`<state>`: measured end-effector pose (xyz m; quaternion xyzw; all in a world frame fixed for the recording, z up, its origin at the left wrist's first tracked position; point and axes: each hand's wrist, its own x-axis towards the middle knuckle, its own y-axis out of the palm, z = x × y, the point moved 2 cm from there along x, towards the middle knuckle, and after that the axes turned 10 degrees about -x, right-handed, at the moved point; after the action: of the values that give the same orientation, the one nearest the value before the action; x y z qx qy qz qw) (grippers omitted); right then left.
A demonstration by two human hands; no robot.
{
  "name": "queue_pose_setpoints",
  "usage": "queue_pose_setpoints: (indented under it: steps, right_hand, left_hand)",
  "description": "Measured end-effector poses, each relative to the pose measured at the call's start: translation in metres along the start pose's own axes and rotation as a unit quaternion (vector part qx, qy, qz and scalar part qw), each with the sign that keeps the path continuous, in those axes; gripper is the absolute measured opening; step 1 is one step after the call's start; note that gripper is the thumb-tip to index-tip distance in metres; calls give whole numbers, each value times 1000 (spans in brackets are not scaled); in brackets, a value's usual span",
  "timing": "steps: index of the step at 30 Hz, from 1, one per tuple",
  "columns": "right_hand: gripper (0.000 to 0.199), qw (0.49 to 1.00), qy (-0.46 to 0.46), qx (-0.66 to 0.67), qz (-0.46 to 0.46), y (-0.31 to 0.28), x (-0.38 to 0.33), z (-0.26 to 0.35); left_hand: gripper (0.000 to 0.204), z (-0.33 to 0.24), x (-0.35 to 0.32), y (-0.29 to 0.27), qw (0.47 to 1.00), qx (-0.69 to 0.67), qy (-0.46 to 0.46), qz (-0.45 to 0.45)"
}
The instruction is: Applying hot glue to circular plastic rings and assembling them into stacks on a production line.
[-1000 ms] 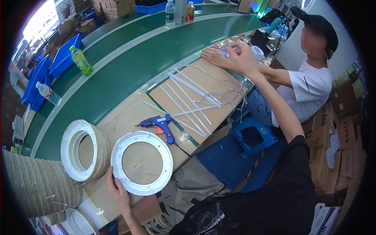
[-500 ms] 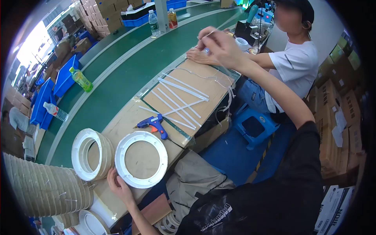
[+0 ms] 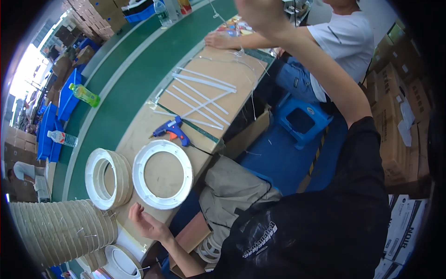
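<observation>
My left hand (image 3: 148, 225) hovers just below the white ring (image 3: 140, 190), holding nothing, its fingers loosely bent. The ring lies flat on the brown board. To its left stands a cream ribbed round shade (image 3: 121, 174) with a white rim. My right hand (image 3: 264, 17) is raised at the top edge, its fingers cut off or blurred, so what it holds cannot be seen. Thin pale strands (image 3: 216, 15) hang beside it. A blue glue gun (image 3: 173, 130) with an orange trigger rests above the ring, near several white strips (image 3: 204, 83).
A co-worker's hand (image 3: 223, 41) lies on the far end of the board. Stacked ribbed shades (image 3: 65, 230) stand at lower left. Beyond the table edge are a blue stool (image 3: 304, 122) and cartons (image 3: 388, 125). Bottles (image 3: 84, 95) stand along the green surface (image 3: 121, 100).
My left hand has come off the ring and dropped slightly toward me. My right hand has risen toward the top edge. The view has shifted, while the ring and glue gun stay on the table.
</observation>
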<state>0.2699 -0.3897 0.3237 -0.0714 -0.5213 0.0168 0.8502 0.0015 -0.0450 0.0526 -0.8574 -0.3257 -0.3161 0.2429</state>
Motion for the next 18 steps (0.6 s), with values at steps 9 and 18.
queue_pose_setpoints:
  steps: [9, 18]
  right_hand:
    - [18, 958, -158, -148, 190, 36, -32, -51]
    - [22, 991, -113, 55, 37, 29, 9, -45]
  left_hand:
    - [32, -79, 55, 64, 983, -152, 68, 84]
    - [32, -76, 47, 77, 979, -158, 4, 132]
